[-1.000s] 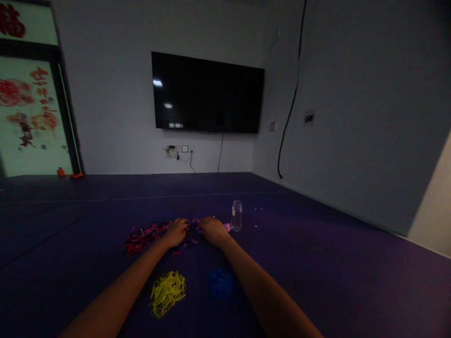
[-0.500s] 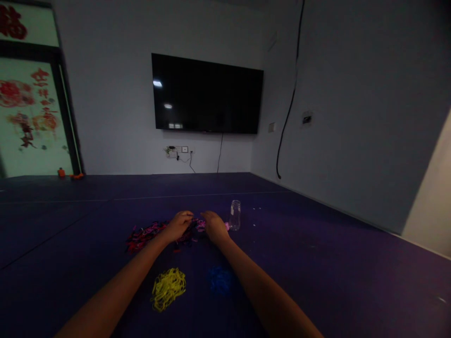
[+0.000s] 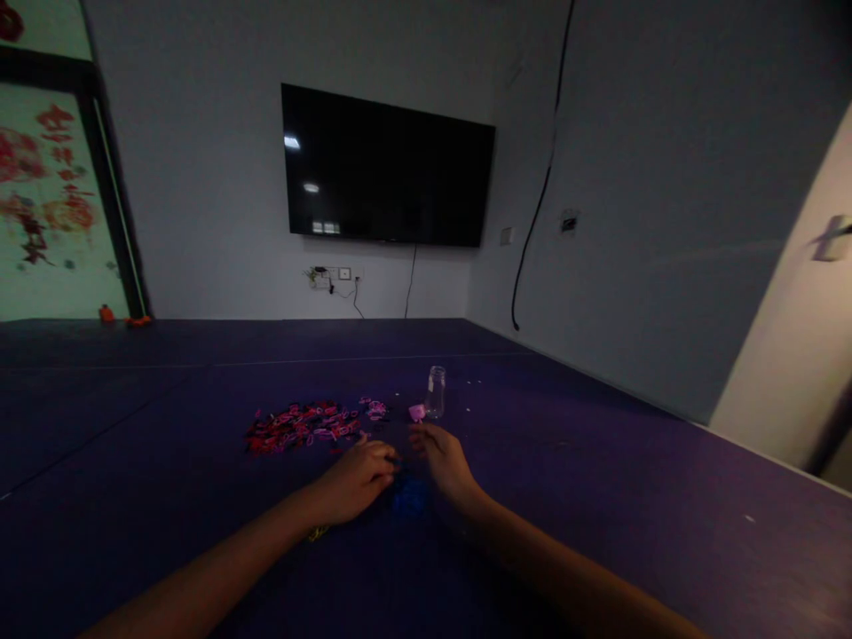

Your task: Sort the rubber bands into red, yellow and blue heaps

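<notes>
Small bands (image 3: pixel 299 424), several colours, lay in separate lots on a purple surface (image 3: pixel 599 497). Nearest: yellow bands (image 3: pixel 318 533), mostly covered by the left forearm (image 3: pixel 246 550), only an edge showing. Next: blue bands (image 3: pixel 409 497), one dim heap, between and slightly nearer than the two hands. Left hand (image 3: pixel 356 481): back upward, fingers bent in a narrow curl beside the blue heap; whether they gripped a band could not be told. Right hand (image 3: pixel 449 457): fingers loosely parted, pointed toward the left hand, grip fairly open, the two hands apart. Beyond the left hand: red, pink and dark bands, mixed, in a broad spread, with light pink bands (image 3: pixel 374 409) clustered at its right end. Beyond the right hand: one small pink item (image 3: pixel 417 413), identity unclear, just beside a clear glass jar (image 3: pixel 435 395), upright, mouth up. Farther off, at left: two orange objects (image 3: pixel 106 313), near a door (image 3: pixel 46 195) with red lettering. Last: wall sockets (image 3: pixel 344 273) with thin cables, under a wide black television (image 3: pixel 390 164), wall-mounted, screen dark, showing reflected lights.
</notes>
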A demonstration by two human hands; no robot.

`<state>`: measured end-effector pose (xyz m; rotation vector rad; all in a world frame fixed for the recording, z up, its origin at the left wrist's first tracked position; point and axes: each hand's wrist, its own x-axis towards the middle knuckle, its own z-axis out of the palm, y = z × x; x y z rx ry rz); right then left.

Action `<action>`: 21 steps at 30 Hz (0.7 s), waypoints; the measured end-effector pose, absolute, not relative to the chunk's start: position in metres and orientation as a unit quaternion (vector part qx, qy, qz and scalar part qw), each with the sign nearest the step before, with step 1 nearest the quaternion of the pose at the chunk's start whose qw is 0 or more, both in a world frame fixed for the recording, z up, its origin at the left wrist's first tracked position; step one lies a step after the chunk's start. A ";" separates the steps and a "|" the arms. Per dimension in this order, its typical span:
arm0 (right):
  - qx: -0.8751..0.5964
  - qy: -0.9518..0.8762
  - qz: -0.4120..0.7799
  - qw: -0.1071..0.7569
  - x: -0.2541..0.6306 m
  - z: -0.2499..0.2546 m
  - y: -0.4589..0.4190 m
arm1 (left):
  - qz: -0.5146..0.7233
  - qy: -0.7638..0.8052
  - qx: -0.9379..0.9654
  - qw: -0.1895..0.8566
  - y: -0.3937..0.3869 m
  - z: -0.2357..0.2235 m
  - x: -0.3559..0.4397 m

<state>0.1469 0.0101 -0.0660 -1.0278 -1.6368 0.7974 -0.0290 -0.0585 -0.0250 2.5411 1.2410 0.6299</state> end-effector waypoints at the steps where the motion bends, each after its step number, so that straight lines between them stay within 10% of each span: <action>1: -0.423 -0.692 0.324 0.487 0.149 -0.069 0.005 | 0.212 0.427 0.869 0.129 -0.061 -0.027 -0.029; 21: -0.324 -0.820 0.195 0.429 0.165 -0.062 -0.034 | 0.228 0.461 0.856 0.052 -0.080 -0.030 -0.017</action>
